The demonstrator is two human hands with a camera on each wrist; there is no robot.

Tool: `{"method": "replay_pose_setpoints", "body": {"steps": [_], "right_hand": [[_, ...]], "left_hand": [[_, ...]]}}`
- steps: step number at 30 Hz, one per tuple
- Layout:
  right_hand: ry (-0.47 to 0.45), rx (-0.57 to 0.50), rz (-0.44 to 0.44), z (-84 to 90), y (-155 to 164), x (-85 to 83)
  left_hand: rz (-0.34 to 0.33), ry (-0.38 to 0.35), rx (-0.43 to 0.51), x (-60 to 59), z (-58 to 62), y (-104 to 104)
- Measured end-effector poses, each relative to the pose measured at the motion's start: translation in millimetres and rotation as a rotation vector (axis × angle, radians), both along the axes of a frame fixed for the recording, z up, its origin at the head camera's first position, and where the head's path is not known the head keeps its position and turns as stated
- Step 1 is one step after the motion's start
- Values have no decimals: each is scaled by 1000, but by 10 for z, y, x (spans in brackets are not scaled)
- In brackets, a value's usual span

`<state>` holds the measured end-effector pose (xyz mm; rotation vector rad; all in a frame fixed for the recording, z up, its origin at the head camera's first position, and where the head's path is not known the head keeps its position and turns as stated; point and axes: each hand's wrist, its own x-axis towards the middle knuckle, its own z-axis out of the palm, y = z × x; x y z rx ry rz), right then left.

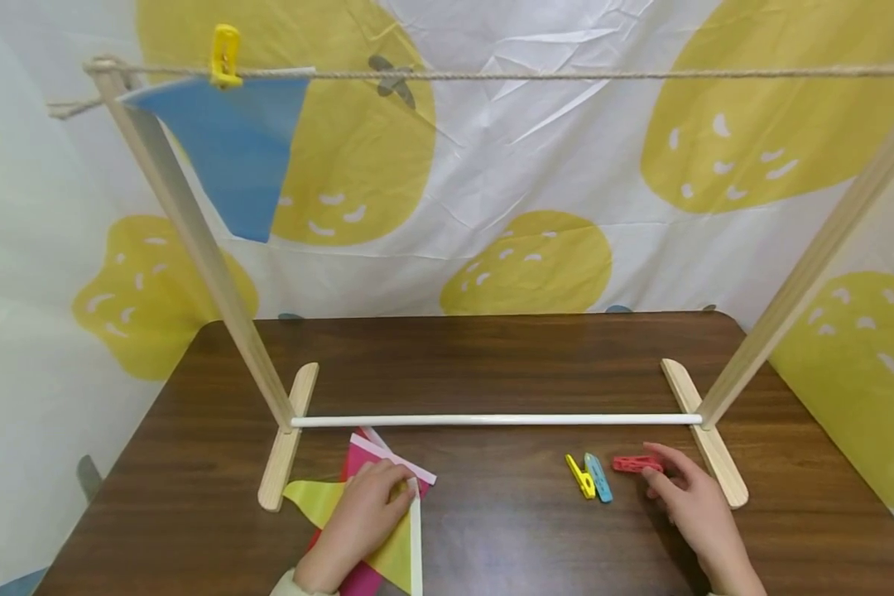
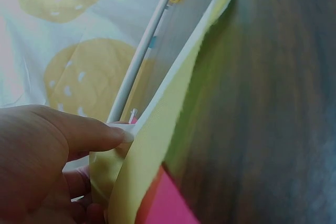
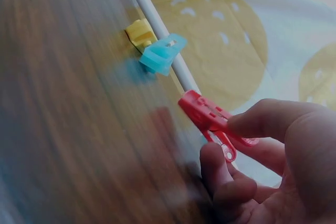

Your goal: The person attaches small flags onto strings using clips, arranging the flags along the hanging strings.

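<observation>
My left hand (image 1: 368,513) pinches a yellow triangular pennant (image 1: 397,550) by its white-hemmed edge, thumb (image 2: 107,136) on top. Beneath it lie a magenta pennant (image 1: 362,455) and a red one, partly hidden by the hand. Over at the right, my right hand (image 1: 693,501) holds a red clothespin (image 3: 205,114) between thumb and fingers, low over the table. Left of that clothespin lie a yellow clothespin (image 1: 581,478) and a blue clothespin (image 1: 598,478), side by side.
A wooden stand with two posts, left (image 1: 194,232) and right (image 1: 812,248), carries a rope (image 1: 529,75). From it hangs a blue pennant (image 1: 242,149) under a yellow clothespin (image 1: 225,56). A white rod (image 1: 492,420) joins the feet across the brown table (image 1: 492,364).
</observation>
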<state>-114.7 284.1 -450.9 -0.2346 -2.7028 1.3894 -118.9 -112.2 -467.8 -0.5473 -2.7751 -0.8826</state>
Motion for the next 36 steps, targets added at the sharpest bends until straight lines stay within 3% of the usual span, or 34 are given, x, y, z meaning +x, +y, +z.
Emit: {"method": "replay_pose_setpoints", "body": {"steps": [4, 15, 24, 31, 36], "right_hand": [[-21, -94, -21, -16, -2, 12], [-48, -94, -54, -38, 13, -3], [-75, 18, -20, -14, 18, 5], [23, 316, 88, 53, -5, 33], [16, 302, 88, 58, 5, 36]], "left_hand": [[-1, -2, 0, 8, -3, -16], [-7, -4, 9, -4, 5, -15], [-9, -8, 10, 0, 7, -6], [-14, -4, 20, -15, 21, 0], [-11, -6, 18, 0, 24, 1]]}}
